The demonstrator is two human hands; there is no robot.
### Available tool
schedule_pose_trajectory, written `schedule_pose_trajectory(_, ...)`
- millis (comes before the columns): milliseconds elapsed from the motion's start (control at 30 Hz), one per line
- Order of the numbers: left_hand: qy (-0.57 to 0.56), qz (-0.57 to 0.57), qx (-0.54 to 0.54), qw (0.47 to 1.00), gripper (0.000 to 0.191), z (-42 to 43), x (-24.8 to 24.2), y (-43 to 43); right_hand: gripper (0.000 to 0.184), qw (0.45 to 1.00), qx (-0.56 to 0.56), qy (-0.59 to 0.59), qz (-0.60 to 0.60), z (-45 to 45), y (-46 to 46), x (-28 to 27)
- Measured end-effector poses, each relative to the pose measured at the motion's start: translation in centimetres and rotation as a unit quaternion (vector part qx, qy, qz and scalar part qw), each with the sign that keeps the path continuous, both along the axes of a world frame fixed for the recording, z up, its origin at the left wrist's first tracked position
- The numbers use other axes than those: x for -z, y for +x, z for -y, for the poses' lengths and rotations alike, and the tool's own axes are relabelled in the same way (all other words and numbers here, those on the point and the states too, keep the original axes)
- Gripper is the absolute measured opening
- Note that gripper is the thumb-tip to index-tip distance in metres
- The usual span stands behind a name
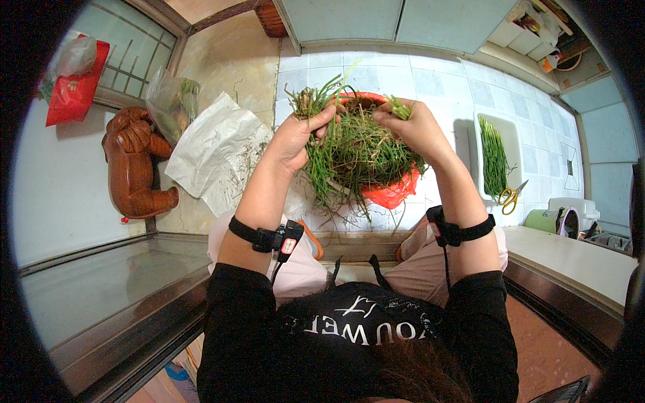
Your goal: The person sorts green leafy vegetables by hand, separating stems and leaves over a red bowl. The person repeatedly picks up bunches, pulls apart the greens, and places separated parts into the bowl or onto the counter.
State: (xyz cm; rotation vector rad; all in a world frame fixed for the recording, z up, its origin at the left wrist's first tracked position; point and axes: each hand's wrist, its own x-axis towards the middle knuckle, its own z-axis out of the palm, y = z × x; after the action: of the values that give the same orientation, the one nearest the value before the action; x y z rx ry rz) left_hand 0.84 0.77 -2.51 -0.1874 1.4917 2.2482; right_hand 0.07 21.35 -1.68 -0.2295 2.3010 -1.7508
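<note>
My left hand grips a bunch of chive-like greens, its root ends matted with dry bits and its long leaves hanging down. Between the fingertips of my right hand are a few pale green stalks. Both hands are above a container lined with a red plastic bag. A tangled heap of green and withered leaves fills it and spills over the near left side. To the right, a white plastic tray holds neat, long green chives.
Yellow-handled scissors rest by the tray's near corner. Left of the heap lie a crumpled white sheet with scattered debris, a clear plastic bag of produce and a carved wooden animal. Pale blue cabinet doors close off the far side.
</note>
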Motion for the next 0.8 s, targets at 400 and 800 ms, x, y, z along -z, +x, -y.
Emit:
schedule_pose_trajectory(400, -0.02, -0.02, 0.107, 0.994, 0.024, -2.4, -1.0, 1.2, 0.023, 0.959, 0.093, -0.243, 0.109, 1.6, 0.4, -1.3)
schedule_pose_trajectory(800, -0.05, 0.011, 0.165, 0.985, 0.025, -2.1, -0.8, 1.5, 0.026, 0.934, 0.126, -0.328, 0.07, -1.6, -1.2, -1.8)
